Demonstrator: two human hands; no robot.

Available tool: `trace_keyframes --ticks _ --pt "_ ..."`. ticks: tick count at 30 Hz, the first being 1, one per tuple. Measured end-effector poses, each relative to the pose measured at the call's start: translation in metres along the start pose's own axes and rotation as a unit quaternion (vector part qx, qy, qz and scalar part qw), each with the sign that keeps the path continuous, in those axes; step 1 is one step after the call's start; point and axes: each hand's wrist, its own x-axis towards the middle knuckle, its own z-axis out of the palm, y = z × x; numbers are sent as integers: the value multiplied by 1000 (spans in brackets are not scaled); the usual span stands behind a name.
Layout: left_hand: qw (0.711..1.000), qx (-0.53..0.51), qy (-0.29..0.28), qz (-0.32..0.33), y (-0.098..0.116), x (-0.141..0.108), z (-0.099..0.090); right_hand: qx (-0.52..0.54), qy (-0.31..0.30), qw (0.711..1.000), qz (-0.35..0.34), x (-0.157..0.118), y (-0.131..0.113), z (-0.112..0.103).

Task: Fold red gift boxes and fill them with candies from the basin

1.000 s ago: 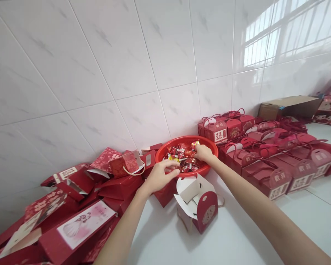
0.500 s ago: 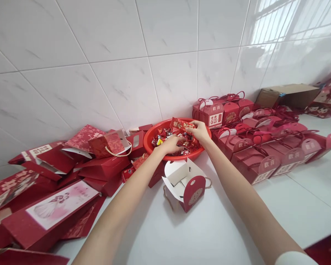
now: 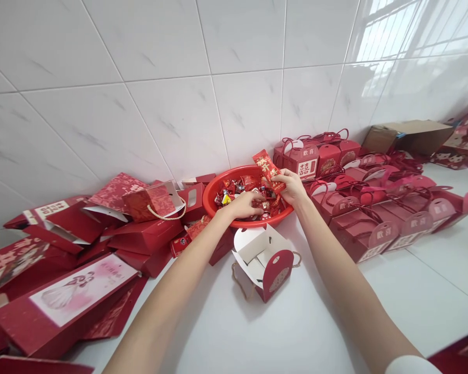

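My right hand [image 3: 291, 186] grips a long red packet with gold characters [image 3: 267, 167], held tilted above the right rim of a red plastic basin [image 3: 209, 200]. Inside the basin lie wrapped candies [image 3: 234, 187], mostly red, with one yellow. My left hand [image 3: 246, 205] reaches down among them with curled fingers; whatever lies between its fingertips is hidden. Just in front of the basin stands an open gift box [image 3: 277, 275], red outside and white inside, with rope handles at its sides. I see only its white walls and base inside.
Red cartons and bags [image 3: 86, 291] are heaped at the left. Rows of closed red gift boxes [image 3: 359, 223] with cord handles stand at the right. Behind them is a brown cardboard box [image 3: 409, 135]. A tiled wall [image 3: 159, 114] bounds the white tabletop [image 3: 249, 337].
My right hand has lifted the red packet out of the basin and turned it more upright. My left hand has shifted slightly right among the candies.
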Motion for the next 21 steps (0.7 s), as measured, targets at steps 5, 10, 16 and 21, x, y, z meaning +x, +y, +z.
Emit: trace_keyframes --ticks 5,10,16,21 --pt "992 -5 118 -50 1 -2 -2 14 21 1000 -2 -2 -3 -2" --pt "975 -6 197 -107 2 -4 -6 -32 29 999 -19 -5 -4 0" --pt "953 -2 254 -164 2 -6 -9 -103 5 994 -25 -12 -1 7" --pt "936 5 301 -184 2 -7 -11 -159 -32 987 -10 -20 2 17"
